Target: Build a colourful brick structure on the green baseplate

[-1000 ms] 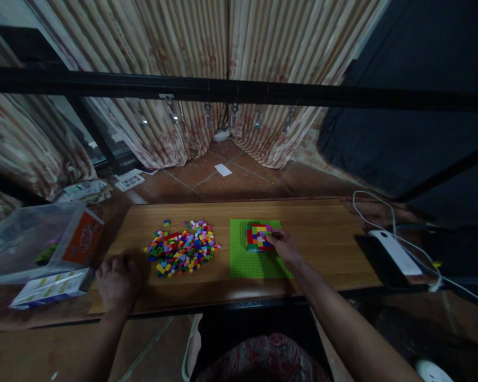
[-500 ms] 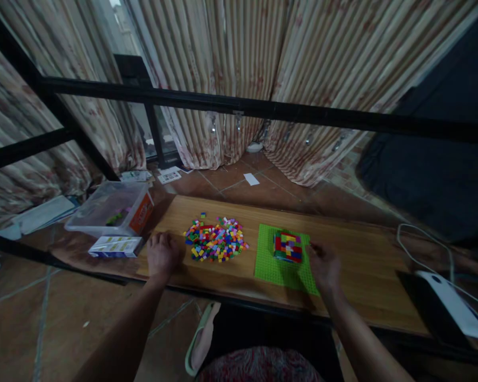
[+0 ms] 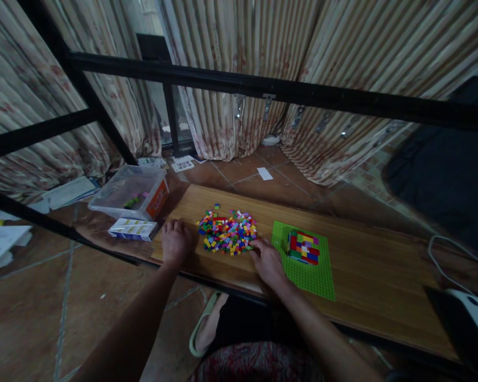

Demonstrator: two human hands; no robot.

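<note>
A heap of small coloured bricks (image 3: 228, 233) lies on the wooden table (image 3: 366, 265). To its right a green baseplate (image 3: 310, 270) carries a square block of stacked red, yellow, blue and green bricks (image 3: 303, 246). My right hand (image 3: 267, 261) rests at the heap's right edge, fingertips touching the bricks; whether it grips one I cannot tell. My left hand (image 3: 176, 241) lies flat on the table just left of the heap, fingers apart, holding nothing.
A clear plastic box (image 3: 129, 192) and a white carton (image 3: 133, 228) sit left of the table. A black metal frame bar (image 3: 271, 90) crosses above. A white cable (image 3: 450, 254) and a white device (image 3: 474, 313) lie at the right. Striped curtains hang behind.
My right hand has left the brick block on the baseplate and moved left to the heap's edge. The view has swung left. My left hand has stayed beside the heap.
</note>
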